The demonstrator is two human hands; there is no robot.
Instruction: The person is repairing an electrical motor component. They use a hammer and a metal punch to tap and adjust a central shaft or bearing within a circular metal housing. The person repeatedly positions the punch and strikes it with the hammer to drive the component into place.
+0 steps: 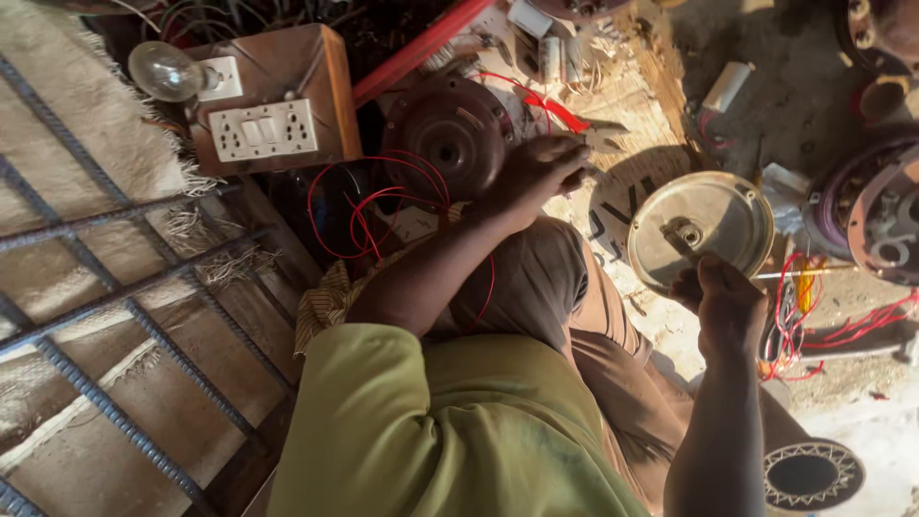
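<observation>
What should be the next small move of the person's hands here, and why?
Probably bring the round metal cover toward the dark motor body: the right hand grips the cover's edge away from it, while the left hand rests beside the motor.

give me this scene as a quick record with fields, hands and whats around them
left hand: rests by the dark round motor part, at red-handled pliers
right hand: grips the rim of a round metal cover
wires: red wire loops below the motor part
behind: wooden switchboard with a bulb
floor right: wound stator
</observation>
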